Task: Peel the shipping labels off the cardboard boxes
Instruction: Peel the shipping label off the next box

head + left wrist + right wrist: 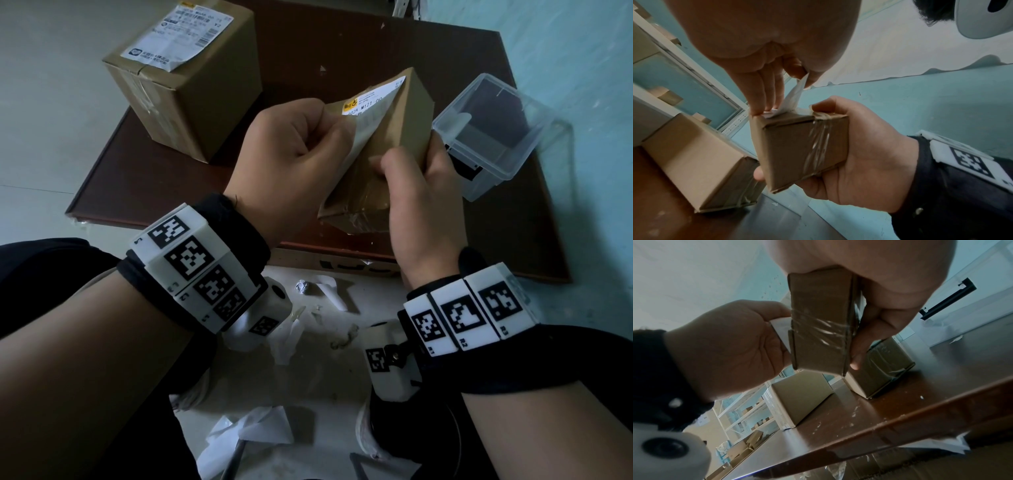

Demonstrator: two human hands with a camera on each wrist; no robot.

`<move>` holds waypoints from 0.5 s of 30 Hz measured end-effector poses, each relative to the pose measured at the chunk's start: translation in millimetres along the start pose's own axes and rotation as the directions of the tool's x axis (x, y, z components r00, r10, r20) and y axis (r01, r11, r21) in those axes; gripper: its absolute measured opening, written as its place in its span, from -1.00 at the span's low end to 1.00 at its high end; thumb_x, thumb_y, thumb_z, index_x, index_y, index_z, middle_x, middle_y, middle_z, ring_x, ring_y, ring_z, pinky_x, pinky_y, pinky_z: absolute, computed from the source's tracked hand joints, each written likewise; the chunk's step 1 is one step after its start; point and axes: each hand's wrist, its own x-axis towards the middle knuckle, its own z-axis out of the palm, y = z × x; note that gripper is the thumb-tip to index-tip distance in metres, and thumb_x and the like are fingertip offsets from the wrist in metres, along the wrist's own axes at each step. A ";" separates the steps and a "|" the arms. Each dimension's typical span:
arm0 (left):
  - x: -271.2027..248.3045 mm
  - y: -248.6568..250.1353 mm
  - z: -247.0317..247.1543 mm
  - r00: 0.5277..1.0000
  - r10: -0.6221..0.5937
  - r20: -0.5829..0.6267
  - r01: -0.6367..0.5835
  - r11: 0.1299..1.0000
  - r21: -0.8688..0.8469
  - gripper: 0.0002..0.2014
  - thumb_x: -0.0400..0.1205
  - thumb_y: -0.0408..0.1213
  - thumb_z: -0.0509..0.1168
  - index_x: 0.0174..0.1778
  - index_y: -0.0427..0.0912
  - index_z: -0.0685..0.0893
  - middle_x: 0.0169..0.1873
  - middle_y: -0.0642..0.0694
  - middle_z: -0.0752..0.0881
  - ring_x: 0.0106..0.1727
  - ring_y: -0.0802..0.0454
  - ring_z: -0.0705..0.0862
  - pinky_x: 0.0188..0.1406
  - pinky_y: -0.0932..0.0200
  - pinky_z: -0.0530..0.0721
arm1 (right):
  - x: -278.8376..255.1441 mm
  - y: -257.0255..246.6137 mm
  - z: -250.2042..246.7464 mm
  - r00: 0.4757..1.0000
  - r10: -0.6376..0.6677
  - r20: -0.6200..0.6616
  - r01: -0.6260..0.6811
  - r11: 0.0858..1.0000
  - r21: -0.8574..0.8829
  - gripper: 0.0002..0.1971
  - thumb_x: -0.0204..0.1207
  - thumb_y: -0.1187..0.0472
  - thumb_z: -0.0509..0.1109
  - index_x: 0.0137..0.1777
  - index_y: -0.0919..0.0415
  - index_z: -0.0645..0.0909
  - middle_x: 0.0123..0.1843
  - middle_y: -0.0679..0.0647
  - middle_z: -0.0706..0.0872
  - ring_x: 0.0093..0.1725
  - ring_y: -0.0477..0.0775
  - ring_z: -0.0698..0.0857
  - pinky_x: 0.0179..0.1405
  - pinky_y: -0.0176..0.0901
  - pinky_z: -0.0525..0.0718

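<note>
A small cardboard box is held above the brown board, tilted on edge. My right hand grips it, thumb on the near face and fingers round the far side. Its white shipping label is still stuck at the upper end, with the lower part lifted off. My left hand pinches that loose flap. In the left wrist view the peeled label runs up from the box to my thumb, and my fingertips rest on the box's top edge. A larger box carries a whole label.
A clear plastic container lies on the brown board just right of my right hand. Torn paper scraps litter the floor by my feet. Two boxes stand on the board in the right wrist view.
</note>
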 end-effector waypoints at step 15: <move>-0.2 1.7 -1.1 1.000 0.001 0.009 -0.001 1.000 0.004 -0.59 0.74 -0.25 0.31 -0.36 -0.47 0.57 -0.44 -0.43 0.56 -0.38 -0.32 0.50 -0.42 -0.13 0.46 | 0.3 0.1 -0.1 1.000 -0.024 -0.006 0.024 0.999 0.026 -0.27 0.46 -0.01 0.40 0.68 0.12 0.51 0.24 -0.02 0.82 0.14 -0.07 0.80 -0.03 -0.24 0.78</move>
